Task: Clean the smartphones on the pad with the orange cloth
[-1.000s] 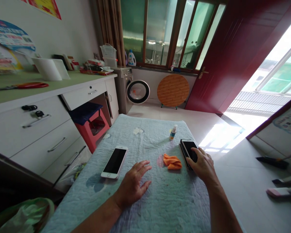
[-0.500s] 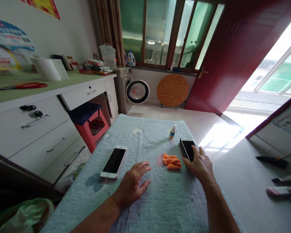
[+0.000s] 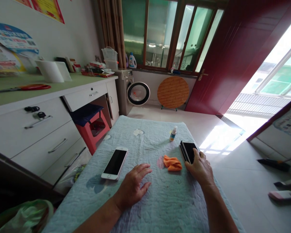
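My left hand [image 3: 133, 185] hovers over or rests on the quilted cloth, holding nothing, fingers apart. To its left lies a white smartphone [image 3: 115, 163], its dark screen facing up. At the right edge, my right hand [image 3: 200, 167] grips the near end of a dark-screened smartphone [image 3: 189, 150], thumb on the left side and fingers on the right. That phone lies on a stack with at least one more below it; the count is unclear. Between the hands sits a crumpled orange cloth [image 3: 172, 163]. Behind it stands a small spray bottle [image 3: 173, 134] with a white cap.
A pale blue quilted cover [image 3: 145, 142] drapes the table. On the left are a drawer desk [image 3: 48, 129] and a red stool [image 3: 94, 124]. Farther back are a washing machine with its door open [image 3: 138, 93], a round wooden board [image 3: 173, 92] and a dark red door [image 3: 215, 61].
The whole view has shifted slightly, so things appear a little lower and to the right. Both hands keep nearly the same places and poses, and the phones have not visibly moved.
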Demonstrator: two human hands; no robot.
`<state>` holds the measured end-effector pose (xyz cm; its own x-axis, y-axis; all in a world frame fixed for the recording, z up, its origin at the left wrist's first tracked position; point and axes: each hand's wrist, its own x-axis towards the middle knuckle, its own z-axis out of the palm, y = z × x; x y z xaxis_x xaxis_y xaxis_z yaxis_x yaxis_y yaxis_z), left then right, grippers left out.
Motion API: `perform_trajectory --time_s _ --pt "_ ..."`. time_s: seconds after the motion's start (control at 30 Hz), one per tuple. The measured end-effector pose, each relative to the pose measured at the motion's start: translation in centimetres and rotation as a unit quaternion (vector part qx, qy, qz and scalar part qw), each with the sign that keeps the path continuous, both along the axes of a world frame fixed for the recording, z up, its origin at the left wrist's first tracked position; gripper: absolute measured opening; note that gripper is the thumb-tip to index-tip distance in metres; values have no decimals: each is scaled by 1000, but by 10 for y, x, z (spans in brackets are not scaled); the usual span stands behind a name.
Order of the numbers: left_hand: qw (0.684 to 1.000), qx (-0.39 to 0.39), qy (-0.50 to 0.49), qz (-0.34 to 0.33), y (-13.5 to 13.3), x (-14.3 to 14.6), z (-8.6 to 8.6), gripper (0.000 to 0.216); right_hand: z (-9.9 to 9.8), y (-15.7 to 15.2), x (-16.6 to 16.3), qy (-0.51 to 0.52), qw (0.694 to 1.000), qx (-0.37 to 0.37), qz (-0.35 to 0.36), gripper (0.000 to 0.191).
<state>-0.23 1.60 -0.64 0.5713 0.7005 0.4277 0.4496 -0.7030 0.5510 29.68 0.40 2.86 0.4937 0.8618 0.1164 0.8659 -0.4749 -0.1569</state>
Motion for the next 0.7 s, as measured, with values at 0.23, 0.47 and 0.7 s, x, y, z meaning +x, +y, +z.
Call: perform_trajectory --time_s 0.23,0.47,0.7 --pt "1000 16 -5 8 0 -2 2 36 3 -3 -7 -55 995 80 -5 68" --pt "999 33 -15 18 1 -3 7 30 10 -5 -46 43 944 207 252 19" --pt "994 93 -13 63 5 -8 12 25 -7 -6 -70 11 954 95 283 32"
